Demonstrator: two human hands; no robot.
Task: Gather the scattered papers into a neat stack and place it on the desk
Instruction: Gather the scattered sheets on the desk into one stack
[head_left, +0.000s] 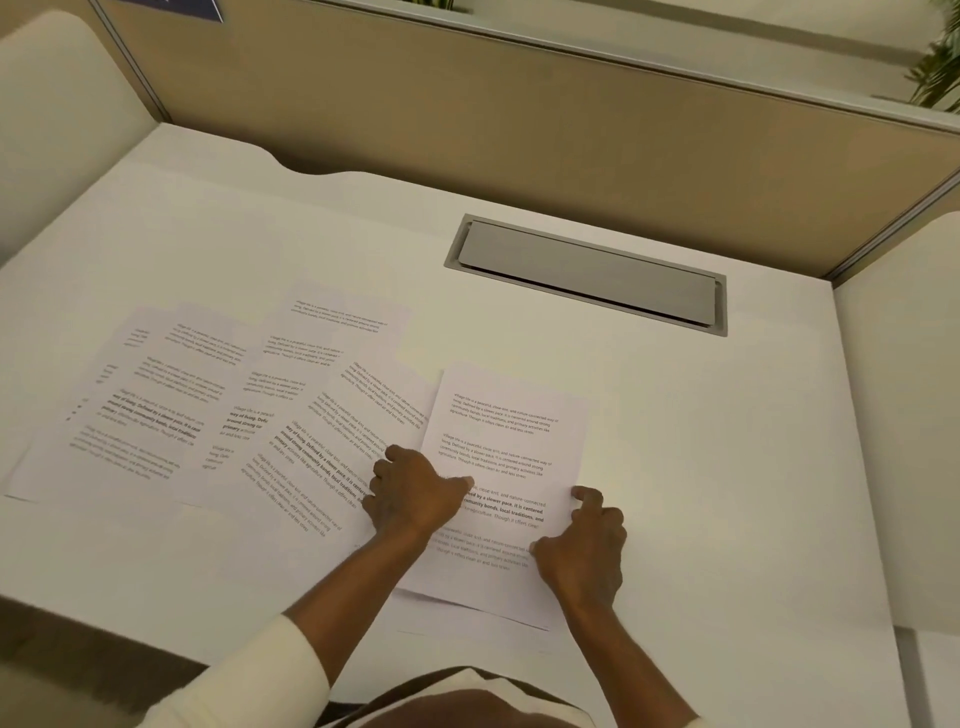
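Far left: cream side panel (57, 114), with the tan partition (467, 119) running along the back of the white table (727, 467).

Left half of the table: scattered papers (171, 410), printed sheets lying flat, fanned and overlapping each other at slightly different angles. Text faces up. The nearest ones reach close to the table's front edge.

Centre: left hand (415, 493) coming out of a cream sleeve (249, 670). It sits where the spread meets the small stack (509, 431). Its fingers (387, 470) are curled tight, knuckles up, over the overlapping sheets, and the thumb lies flat on the stack's left edge – reads as a pinch on that edge.

The small stack lies flat on the table, right of the spread, its left edge touching or overlapping the nearest loose sheet. A second sheet's edge peeks out at its near end, so it holds more than one page.

Right hand (584, 556) is at the stack's right edge. The index finger is crooked with its tip on the paper, the other fingers are curled in and the thumb is hidden — cannot tell if it actually grips the stack.

Behind and to the right: grey cable flap (587, 270) set flush in the table, closed. Top right corner: plant (940, 73) leaves above the partition.
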